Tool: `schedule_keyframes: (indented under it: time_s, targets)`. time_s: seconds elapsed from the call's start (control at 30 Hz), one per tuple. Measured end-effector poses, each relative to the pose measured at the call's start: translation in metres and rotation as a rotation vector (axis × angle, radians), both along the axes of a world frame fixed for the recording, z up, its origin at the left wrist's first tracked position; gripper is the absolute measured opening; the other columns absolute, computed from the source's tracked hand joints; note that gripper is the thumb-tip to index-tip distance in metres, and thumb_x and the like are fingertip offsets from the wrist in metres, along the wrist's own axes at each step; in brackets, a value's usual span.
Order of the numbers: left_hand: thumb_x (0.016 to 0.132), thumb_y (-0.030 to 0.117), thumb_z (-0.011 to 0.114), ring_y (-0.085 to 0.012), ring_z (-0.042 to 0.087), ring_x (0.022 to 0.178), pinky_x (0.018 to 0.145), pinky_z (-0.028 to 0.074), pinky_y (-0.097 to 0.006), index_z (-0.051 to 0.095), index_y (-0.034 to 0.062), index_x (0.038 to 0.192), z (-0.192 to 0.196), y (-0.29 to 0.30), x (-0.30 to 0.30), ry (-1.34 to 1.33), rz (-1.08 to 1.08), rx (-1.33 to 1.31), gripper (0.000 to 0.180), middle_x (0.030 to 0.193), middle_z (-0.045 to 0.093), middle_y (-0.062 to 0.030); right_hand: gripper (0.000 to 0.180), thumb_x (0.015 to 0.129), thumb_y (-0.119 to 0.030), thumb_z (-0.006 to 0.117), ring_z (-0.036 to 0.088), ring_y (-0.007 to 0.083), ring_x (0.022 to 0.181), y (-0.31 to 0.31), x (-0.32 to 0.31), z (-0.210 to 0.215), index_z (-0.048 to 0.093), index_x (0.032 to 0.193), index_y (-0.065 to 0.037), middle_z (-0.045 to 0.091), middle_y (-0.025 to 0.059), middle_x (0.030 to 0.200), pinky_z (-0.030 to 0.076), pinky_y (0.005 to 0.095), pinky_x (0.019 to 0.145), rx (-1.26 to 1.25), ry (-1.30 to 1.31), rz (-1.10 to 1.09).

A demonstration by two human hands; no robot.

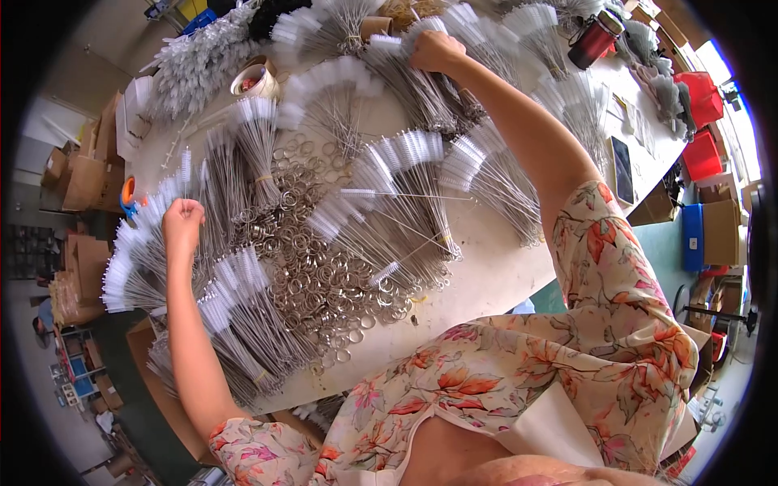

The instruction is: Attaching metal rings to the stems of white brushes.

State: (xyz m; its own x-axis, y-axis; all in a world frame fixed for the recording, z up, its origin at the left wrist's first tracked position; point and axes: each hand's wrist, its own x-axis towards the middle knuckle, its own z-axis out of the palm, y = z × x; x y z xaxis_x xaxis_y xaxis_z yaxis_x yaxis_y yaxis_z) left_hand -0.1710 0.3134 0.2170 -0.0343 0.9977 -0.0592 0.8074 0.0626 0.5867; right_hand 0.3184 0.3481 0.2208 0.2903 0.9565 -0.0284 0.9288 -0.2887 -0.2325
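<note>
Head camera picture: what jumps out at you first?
Bundles of thin wire brushes with white bristle tips fan out all over the pale table. A heap of shiny metal rings lies in the middle. The left hand touches the brushes at the left edge, and the right hand grips a bundle at the far side.

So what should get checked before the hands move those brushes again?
1. Left hand on a brush bundle: ok, it rests on the fanned bundle of white-tipped wire brushes at the table's left edge.
2. Right hand has a grip: ok, closed on the far brush bundle.
3. Bundles tied: cannot tell for most; a yellow band shows on one.
4. Loose metal rings away from the edge: not ok, some lie near the table edge.
5. Red flask upright: not ok, it looks tilted.
</note>
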Motion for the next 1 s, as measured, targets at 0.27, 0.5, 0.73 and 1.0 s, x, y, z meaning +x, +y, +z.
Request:
schedule_keyframes:
  time_s: [0.27,0.5,0.73,1.0]
  targets:
    - [0.089,0.014,0.051,-0.0043,0.043,0.059,0.048,0.038,-0.019,0.055,0.0019,0.108,0.04,-0.078,0.011,-0.541,0.034,0.062,0.024,0.074,0.049,0.0027,0.023,0.085,-0.022,0.047,0.061,0.0301,0.089,0.005,0.026,-0.02,0.052,0.086,0.0,0.061,0.0193,0.091,0.048,0.0442,0.073,0.598,0.087,0.135]
    - [0.093,0.021,0.046,0.0019,0.027,0.049,0.038,0.016,-0.015,0.054,-0.0007,0.107,0.083,-0.158,0.003,-0.699,0.161,0.072,0.026,0.07,0.041,0.0044,0.01,0.088,-0.011,0.046,0.055,0.0135,0.066,0.04,0.159,0.002,0.056,0.088,-0.01,0.059,0.003,0.076,0.048,0.0273,0.06,0.614,0.385,0.17]
    - [0.092,0.024,0.049,0.0008,0.029,0.048,0.038,0.017,-0.015,0.057,-0.003,0.095,0.071,-0.194,0.008,-0.835,0.321,0.063,0.029,0.066,0.042,0.0033,0.029,0.069,-0.044,0.067,0.062,0.0248,0.085,0.018,0.159,-0.001,0.069,0.088,-0.021,0.067,0.0055,0.086,0.049,0.0382,0.072,0.182,-0.03,-0.198]
    - [0.092,0.021,0.047,-0.0024,0.033,0.051,0.042,0.025,-0.017,0.058,-0.0043,0.088,0.054,-0.193,0.049,-1.018,0.128,0.048,0.027,0.067,0.044,0.0003,0.027,0.08,-0.035,0.056,0.06,0.0311,0.087,0.016,0.199,0.007,0.066,0.082,-0.01,0.064,0.0148,0.085,0.048,0.039,0.076,0.683,-0.087,-0.103]
